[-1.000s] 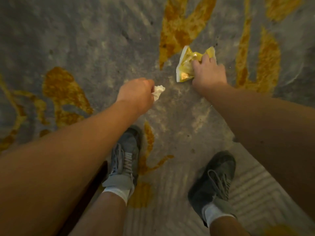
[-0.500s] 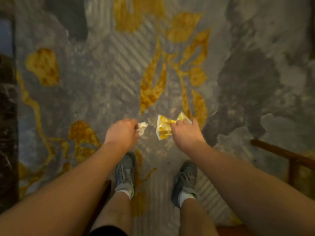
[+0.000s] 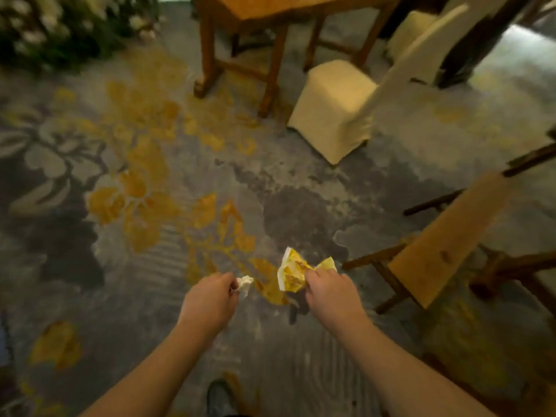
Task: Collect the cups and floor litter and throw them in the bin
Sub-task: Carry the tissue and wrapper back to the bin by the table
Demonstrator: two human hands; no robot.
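My right hand (image 3: pixel 329 299) grips a crumpled yellow snack wrapper (image 3: pixel 291 271), held up above the patterned grey and gold carpet (image 3: pixel 156 212). A small white crumpled tissue (image 3: pixel 244 283) sticks out of my left hand (image 3: pixel 209 302), which is closed around it. Both hands are held out in front of me at about the same height, a short gap between them. No cup and no bin are in view.
A wooden table (image 3: pixel 270 13) stands ahead at the top. A chair in a cream cover (image 3: pixel 346 106) sits to its right. A wooden chair (image 3: pixel 451 236) is close on my right. Plants (image 3: pixel 60 25) fill the top left corner. One shoe (image 3: pixel 221 398) shows below.
I have straightened up from the floor with both pieces of litter in hand. The view has lifted from the carpet at my feet to the table and chairs ahead.
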